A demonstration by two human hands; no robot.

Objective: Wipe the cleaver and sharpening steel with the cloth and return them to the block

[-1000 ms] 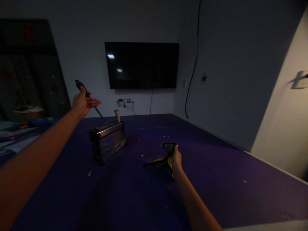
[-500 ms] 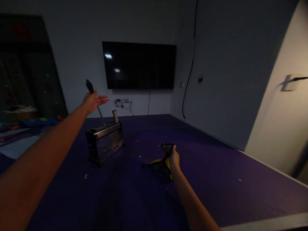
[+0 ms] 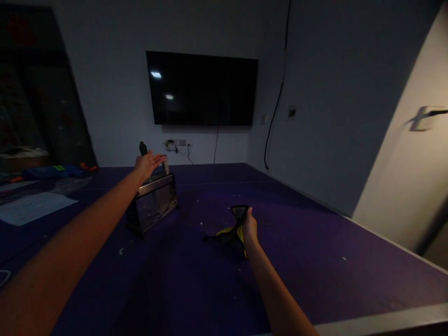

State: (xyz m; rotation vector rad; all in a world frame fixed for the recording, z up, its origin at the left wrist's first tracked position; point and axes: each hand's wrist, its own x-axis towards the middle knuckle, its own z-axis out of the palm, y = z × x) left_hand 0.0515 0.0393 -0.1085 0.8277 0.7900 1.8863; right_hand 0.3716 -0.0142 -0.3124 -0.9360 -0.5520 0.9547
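On the purple surface to the left stands a knife-block-like holder (image 3: 156,205) with a metal rim and see-through side. A dark-handled rod (image 3: 143,148) stands in it, its handle rising just behind my left hand (image 3: 149,164). That hand is over the holder's top with fingers stretched out, near a second, pale mottled handle (image 3: 165,165); whether it touches either handle is unclear. My right hand (image 3: 250,229) is closed on a black-and-yellow item (image 3: 229,234) with a dark triangular end and a thin black tail; its exact kind cannot be made out.
Papers (image 3: 37,207) and clear plastic (image 3: 72,185) lie at the left, with blue and orange cloth (image 3: 52,171) behind. White scraps (image 3: 121,251) dot the purple surface (image 3: 196,289). A television (image 3: 203,88) hangs on the wall; a black cable (image 3: 279,98) runs down beside it.
My left hand has moved down and right, towards the pale handle. The rod has sunk deeper into the holder and stands more upright. My right hand keeps its hold on the black-and-yellow item.
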